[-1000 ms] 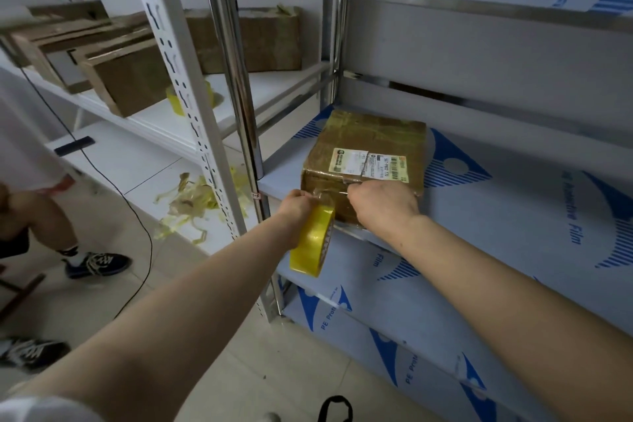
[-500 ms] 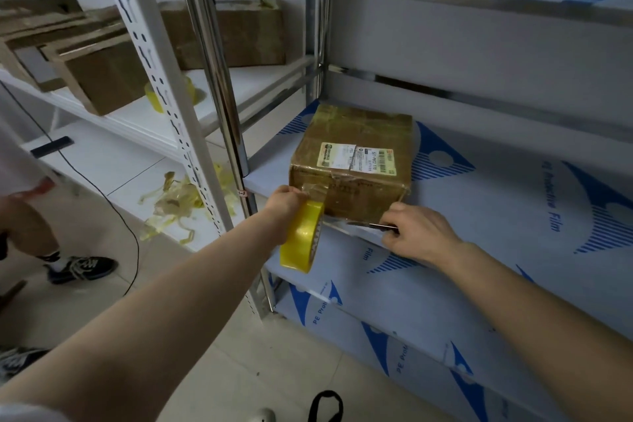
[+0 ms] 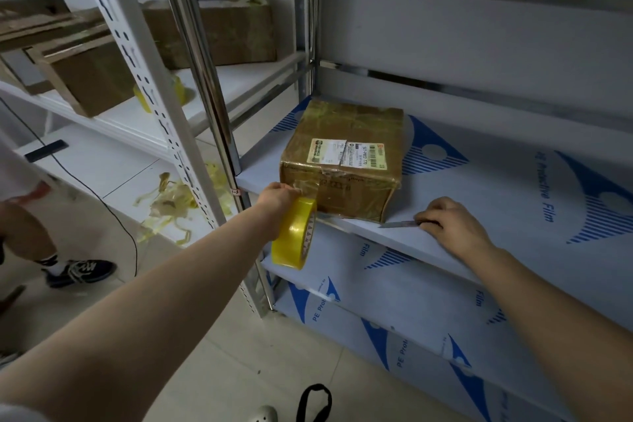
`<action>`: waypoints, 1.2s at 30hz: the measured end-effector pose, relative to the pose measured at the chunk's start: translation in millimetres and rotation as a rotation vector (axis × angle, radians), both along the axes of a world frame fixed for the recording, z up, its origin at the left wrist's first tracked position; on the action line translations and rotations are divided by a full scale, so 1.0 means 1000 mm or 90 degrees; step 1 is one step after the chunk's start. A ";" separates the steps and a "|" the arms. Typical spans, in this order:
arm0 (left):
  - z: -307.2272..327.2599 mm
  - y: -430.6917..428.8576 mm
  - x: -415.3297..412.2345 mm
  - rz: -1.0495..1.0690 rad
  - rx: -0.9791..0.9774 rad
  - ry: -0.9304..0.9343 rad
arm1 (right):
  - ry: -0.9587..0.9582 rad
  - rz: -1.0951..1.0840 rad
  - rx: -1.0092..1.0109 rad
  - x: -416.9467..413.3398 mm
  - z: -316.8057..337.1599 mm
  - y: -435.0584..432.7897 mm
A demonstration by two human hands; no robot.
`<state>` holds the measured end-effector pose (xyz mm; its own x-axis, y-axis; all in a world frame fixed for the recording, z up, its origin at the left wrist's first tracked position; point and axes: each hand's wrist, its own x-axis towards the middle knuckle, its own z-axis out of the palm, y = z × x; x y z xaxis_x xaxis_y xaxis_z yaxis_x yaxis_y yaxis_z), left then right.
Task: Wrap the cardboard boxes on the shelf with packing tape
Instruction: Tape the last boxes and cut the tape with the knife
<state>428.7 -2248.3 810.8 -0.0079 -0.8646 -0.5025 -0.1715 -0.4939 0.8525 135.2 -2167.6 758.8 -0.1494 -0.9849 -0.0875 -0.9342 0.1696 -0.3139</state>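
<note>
Gripping the yellow tape roll (image 3: 294, 233) by its top, the person's left hand (image 3: 279, 197) sits right against the near left corner of the cardboard box (image 3: 342, 134), and a clear strip runs from the roll up onto that corner. The roll hangs on edge just below the hand, out past the lip of the shelf (image 3: 496, 181). The box lies flat on the shelf board just beyond the hand, glossy with tape, with white labels (image 3: 346, 154) on top. To the right of the box, the right hand (image 3: 452, 221) rests on the shelf, fingers curled round a small knife (image 3: 399, 224) whose blade points left toward the box's near right corner, close but not touching. Well left of the left hand, more boxes (image 3: 92, 79) sit on the neighbouring rack, with yellow tape scraps (image 3: 171, 202) lying below them. Farther left, another person's dark sneaker (image 3: 82, 271) stands on the floor.
</note>
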 end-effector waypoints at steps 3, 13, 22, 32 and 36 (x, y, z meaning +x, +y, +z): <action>0.000 0.000 0.001 -0.002 0.000 0.002 | 0.037 -0.100 -0.146 0.015 0.012 -0.004; -0.005 -0.001 0.000 0.022 -0.032 -0.002 | 0.116 0.298 -0.087 0.159 0.086 -0.094; -0.033 0.006 0.009 -0.027 -0.043 -0.155 | 0.183 0.322 -0.028 0.159 0.080 -0.102; -0.044 0.007 0.027 -0.042 0.015 -0.118 | 0.275 0.271 -0.112 0.171 0.072 -0.100; -0.041 0.006 0.027 -0.046 0.009 -0.103 | 0.253 0.308 -0.062 0.167 0.077 -0.101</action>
